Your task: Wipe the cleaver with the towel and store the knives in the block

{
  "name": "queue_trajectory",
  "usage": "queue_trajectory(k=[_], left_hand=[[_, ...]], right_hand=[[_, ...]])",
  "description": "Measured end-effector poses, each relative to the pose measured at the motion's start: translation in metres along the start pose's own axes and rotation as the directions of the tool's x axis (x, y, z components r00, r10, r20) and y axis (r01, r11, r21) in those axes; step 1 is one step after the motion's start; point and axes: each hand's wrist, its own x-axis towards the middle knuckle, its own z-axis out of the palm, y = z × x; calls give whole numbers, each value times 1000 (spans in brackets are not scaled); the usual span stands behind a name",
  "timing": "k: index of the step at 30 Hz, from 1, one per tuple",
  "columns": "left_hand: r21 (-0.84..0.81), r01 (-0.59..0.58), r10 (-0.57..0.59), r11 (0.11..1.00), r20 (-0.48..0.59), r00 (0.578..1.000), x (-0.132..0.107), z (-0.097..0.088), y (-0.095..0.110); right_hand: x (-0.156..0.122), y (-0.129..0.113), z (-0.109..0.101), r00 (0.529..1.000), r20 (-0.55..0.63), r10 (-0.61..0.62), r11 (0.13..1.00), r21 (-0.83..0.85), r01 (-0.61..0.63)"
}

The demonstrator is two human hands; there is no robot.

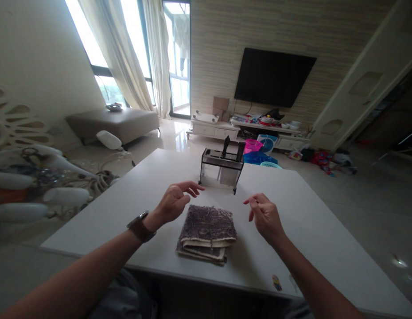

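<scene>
A folded dark grey shaggy mat (207,232) lies on the white table (309,230) in front of me. My left hand (174,201) hovers just above the mat's far left corner, fingers loosely curled and apart, holding nothing. A brown watch sits on that wrist. My right hand (264,215) hangs to the right of the mat, fingers apart and drooping, also holding nothing. Neither hand touches the mat. Behind the mat stands a metal knife rack (222,170) with two dark handles sticking up.
A chandelier-like fitting with white shades (36,190) lies left of the table. Beyond are a grey bench (116,122), a low TV cabinet (249,128) under a wall TV, coloured baskets (259,153) and clutter on the floor at right.
</scene>
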Motion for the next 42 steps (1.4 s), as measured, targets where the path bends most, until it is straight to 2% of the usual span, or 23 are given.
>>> queue_trajectory(k=[4, 8, 10, 14, 17, 21, 24, 27, 30, 33, 36, 38, 40, 42], left_hand=[[-7, -66, 66, 998, -20, 998, 1, 2, -1], [33, -140, 138, 990, 72, 988, 1, 4, -8], [49, -143, 138, 989, 92, 986, 1, 5, -10], [79, -137, 133, 987, 61, 989, 1, 7, -8], [73, -117, 113, 990, 51, 992, 2, 6, -1], [26, -47, 45, 999, 73, 996, 1, 5, 2], [23, -80, 78, 997, 68, 995, 1, 5, -3], [56, -130, 122, 990, 123, 985, 1, 7, -8], [98, -66, 51, 993, 151, 987, 0, 8, -9], [162, 6, -25, 987, 117, 993, -1, 9, -9], [247, -84, 58, 965, 107, 993, -1, 9, -14], [244, -148, 124, 959, 108, 986, 1, 8, -18], [210, -156, 139, 965, 92, 986, 3, 7, -21], [179, -121, 109, 976, 74, 991, 4, 6, -20]], right_hand=[[0, -3, -2, 999, -46, 0, 999, 35, 2], [-1, -4, -6, 993, -89, 76, 994, 81, -69], [-2, -4, -8, 989, -104, 109, 990, 103, -98], [-2, -2, -10, 980, -117, 158, 980, 142, -141], [-1, -1, -9, 980, -136, 146, 981, 151, -126], [0, -2, -5, 989, -102, 106, 985, 145, -90], [-1, -2, -1, 983, -36, 180, 975, 135, -174], [-4, -1, 3, 963, 27, 268, 952, 148, -269], [-7, -2, 3, 949, 52, 309, 938, 149, -314], [-8, -4, 2, 935, 30, 353, 918, 180, -353], [-9, -7, 1, 912, 17, 410, 888, 224, -403], [-9, -8, 1, 898, 23, 439, 870, 239, -431], [-9, -8, 0, 895, 18, 445, 865, 251, -435], [-7, -7, 1, 913, 6, 409, 883, 251, -397]])
